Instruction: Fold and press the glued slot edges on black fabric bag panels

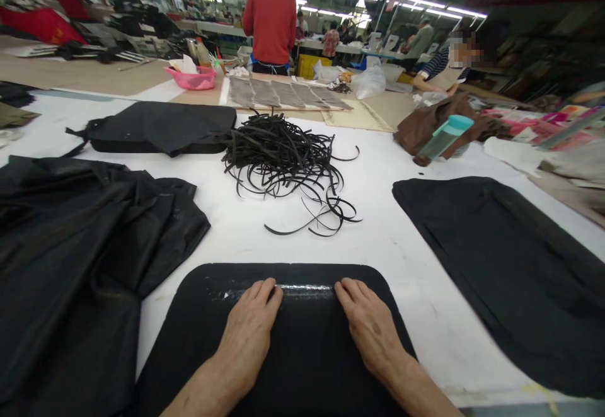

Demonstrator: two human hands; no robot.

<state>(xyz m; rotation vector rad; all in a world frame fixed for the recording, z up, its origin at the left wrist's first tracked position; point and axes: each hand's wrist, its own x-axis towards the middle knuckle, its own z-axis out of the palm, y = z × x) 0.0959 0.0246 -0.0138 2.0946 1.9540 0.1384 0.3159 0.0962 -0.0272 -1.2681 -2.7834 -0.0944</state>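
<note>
A black panel (302, 348) with rounded corners lies flat in front of me. Near its far edge runs a glossy clear strip (305, 289), and whitish streaks show to its left. My left hand (253, 322) is at the left part of the strip, its fingers closed and pressed down there. At the strip's right end, my right hand (366, 319) has its fingers bent and held together on it. The undersides of both sets of fingertips are hidden.
Beyond the panel lies a heap of thin black strips (281, 152). Black fabric (70, 266) is bunched at left, a black padded piece (161, 127) behind it. Another black panel (510, 266) lies right, near a teal-lidded bottle (444, 137). Several people work farther back.
</note>
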